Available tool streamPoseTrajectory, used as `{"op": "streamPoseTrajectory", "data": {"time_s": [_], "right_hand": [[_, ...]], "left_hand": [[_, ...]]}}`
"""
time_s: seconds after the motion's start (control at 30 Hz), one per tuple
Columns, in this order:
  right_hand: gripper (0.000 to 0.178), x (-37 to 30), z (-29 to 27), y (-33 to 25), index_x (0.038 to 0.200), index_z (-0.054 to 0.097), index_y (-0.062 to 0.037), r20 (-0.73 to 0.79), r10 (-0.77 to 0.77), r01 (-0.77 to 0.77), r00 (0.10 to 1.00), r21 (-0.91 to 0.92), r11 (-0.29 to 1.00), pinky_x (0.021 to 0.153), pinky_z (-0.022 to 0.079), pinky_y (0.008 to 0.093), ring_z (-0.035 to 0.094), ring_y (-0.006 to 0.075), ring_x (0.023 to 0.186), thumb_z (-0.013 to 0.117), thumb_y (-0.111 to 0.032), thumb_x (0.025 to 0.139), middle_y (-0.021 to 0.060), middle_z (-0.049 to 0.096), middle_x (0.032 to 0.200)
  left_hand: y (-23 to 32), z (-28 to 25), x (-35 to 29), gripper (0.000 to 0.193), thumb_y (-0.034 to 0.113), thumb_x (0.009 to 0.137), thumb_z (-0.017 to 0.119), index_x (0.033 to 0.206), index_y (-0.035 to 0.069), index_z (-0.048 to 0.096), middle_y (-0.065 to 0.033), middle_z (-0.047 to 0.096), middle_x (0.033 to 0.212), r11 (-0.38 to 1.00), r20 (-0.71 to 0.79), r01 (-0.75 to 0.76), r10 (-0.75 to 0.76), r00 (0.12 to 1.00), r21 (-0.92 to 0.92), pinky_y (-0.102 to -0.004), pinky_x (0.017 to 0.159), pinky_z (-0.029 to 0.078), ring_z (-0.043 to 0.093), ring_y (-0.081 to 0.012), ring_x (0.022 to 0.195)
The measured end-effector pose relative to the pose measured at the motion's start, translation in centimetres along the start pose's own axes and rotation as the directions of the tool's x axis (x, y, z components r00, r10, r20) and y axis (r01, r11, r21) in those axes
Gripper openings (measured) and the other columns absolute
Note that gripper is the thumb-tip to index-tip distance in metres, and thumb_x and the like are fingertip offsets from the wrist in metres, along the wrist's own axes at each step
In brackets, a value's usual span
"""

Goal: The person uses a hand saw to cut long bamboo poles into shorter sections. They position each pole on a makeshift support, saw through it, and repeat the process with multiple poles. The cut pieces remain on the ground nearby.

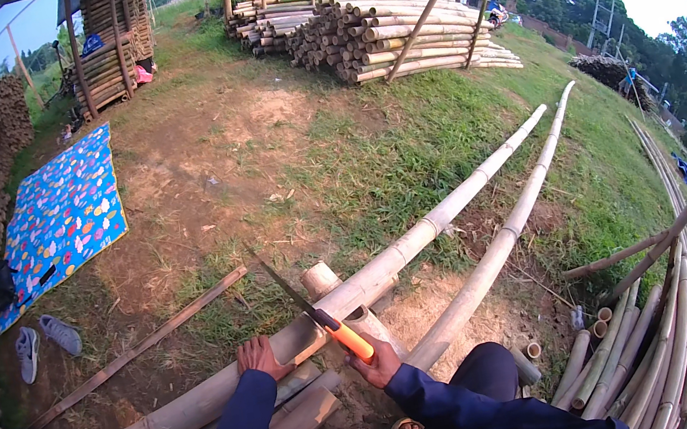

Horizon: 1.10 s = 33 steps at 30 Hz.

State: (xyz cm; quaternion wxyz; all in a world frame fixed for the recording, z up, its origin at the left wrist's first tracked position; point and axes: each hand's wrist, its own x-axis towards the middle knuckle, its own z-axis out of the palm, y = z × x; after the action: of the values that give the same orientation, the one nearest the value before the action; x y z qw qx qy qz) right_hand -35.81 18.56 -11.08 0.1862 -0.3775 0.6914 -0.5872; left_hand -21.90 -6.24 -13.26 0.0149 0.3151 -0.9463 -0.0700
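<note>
A long, pale bamboo pole (415, 239) runs from the lower left toward the upper right in front of me. My left hand (262, 357) presses down on it, fingers curled over its top. In my right hand (377, 362) is a handsaw (349, 339) with an orange handle; its dark blade slants up and left across the pole, just right of my left hand. Whether the teeth are in the bamboo I cannot tell. Under the pole by the saw, short bamboo pieces (319, 280) prop it up. Pale sawdust (417, 309) covers the ground there.
A second long pole (508, 233) lies to the right. More poles (304, 418) lie near my feet, and several cut lengths (604, 353) at lower right. A thin strip (140, 347), shoes (61, 334) and a blue patterned mat (65, 214) are left. Bamboo stacks (395, 31) stand behind.
</note>
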Motion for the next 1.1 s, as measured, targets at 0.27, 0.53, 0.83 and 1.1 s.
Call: {"op": "streamPoseTrajectory", "data": {"time_s": [0.27,0.53,0.83,1.1], "right_hand": [[0.023,-1.4,-1.3,-0.3,0.104,0.068,0.0044,0.045,0.344,-0.345,0.938,0.003,0.939,0.063,0.049,0.0324,0.058,0.0135,0.068,0.074,-0.015,0.094,0.0069,0.064,0.073],[0.041,-14.0,-5.9,-9.3,0.132,0.064,0.0029,0.11,0.229,-0.211,0.967,-0.156,0.965,0.081,0.054,0.0284,0.073,0.0155,0.089,0.07,-0.005,0.092,0.0134,0.075,0.098],[0.016,2.5,-1.0,-4.1,0.094,0.065,0.0043,0.256,0.298,-0.326,0.92,0.071,0.943,0.06,0.049,0.0293,0.058,0.0105,0.065,0.072,-0.01,0.093,0.0045,0.063,0.072],[0.017,-1.3,-0.6,-3.6,0.095,0.069,0.0055,0.061,0.298,-0.298,0.953,-0.005,0.954,0.06,0.048,0.0304,0.059,0.0125,0.064,0.073,-0.011,0.093,0.0052,0.066,0.074]], "left_hand": [[-0.6,2.9,0.7,0.072,0.044,0.061,0.088,0.111,0.003,0.057,-0.0184,0.066,0.11,0.999,-0.033,-0.036,0.036,0.999,-0.001,-0.0456,0.096,0.05,0.065,-0.0362,0.106],[-1.3,1.3,-1.1,0.075,0.048,0.066,0.089,0.118,0.005,0.056,-0.015,0.064,0.113,0.996,0.048,0.043,-0.047,0.998,0.075,-0.0462,0.098,0.049,0.064,-0.0348,0.109],[-0.5,1.2,0.1,0.074,0.051,0.068,0.086,0.118,0.005,0.055,-0.0142,0.064,0.113,0.998,0.025,0.018,-0.019,1.0,0.066,-0.0427,0.101,0.049,0.065,-0.0316,0.108],[-0.3,-0.1,0.3,0.073,0.05,0.071,0.084,0.12,0.005,0.055,-0.0158,0.064,0.119,0.998,0.095,0.054,-0.057,0.994,0.038,-0.0472,0.104,0.046,0.064,-0.0333,0.113]]}}
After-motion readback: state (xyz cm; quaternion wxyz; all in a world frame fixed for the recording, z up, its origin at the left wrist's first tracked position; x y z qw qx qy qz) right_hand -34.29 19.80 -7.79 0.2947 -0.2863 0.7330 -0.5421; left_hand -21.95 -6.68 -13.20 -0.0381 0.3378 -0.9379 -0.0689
